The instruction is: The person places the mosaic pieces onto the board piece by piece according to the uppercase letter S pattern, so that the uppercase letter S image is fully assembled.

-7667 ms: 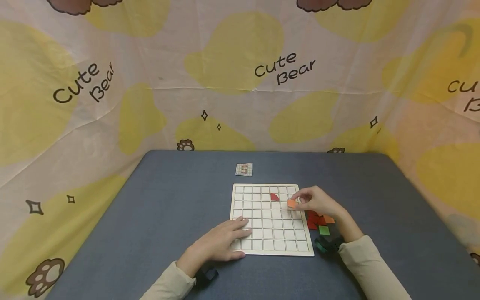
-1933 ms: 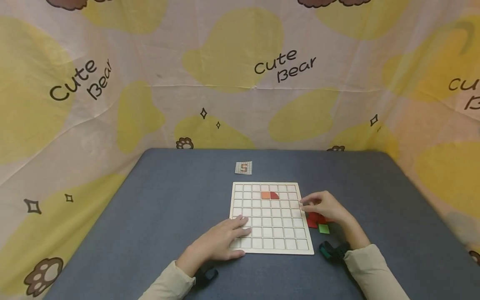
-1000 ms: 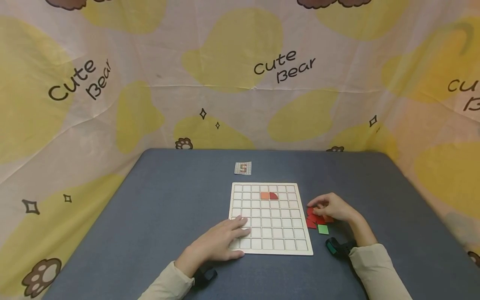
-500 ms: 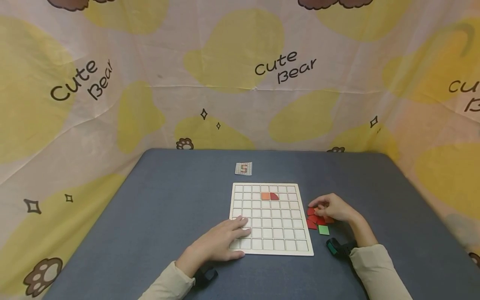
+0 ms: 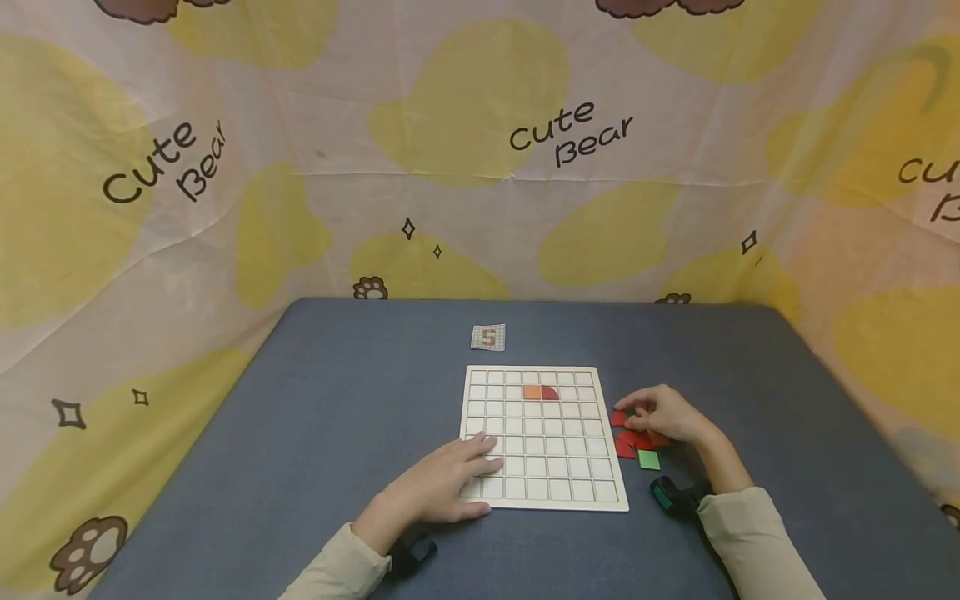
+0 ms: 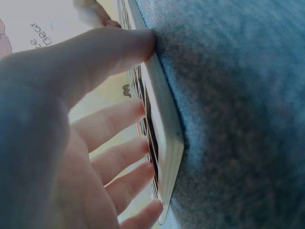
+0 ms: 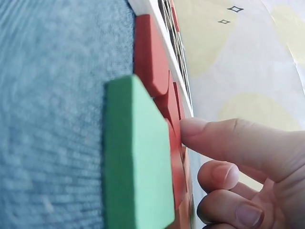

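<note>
My left hand lies over the near left side of a white gridded board. In the left wrist view its fingers are spread and the thumb sits on the board's edge. An orange square tile and a red quarter-round tile lie side by side in the board's upper rows. Just right of the board, my right hand pinches a small red tile between thumb and index finger. Beneath and beside this hand lie more red tiles, an orange tile and a green square tile.
A small card printed with a coloured figure on a grid lies behind the board. The blue-grey table ends at a patterned cloth hung behind and at both sides. Dark cameras sit at each wrist.
The orange tile, earlier in my right hand, now lies left of the red tile on the board. My right hand has gone back to the pile and shifted one red tile slightly. The left hand stays put.
</note>
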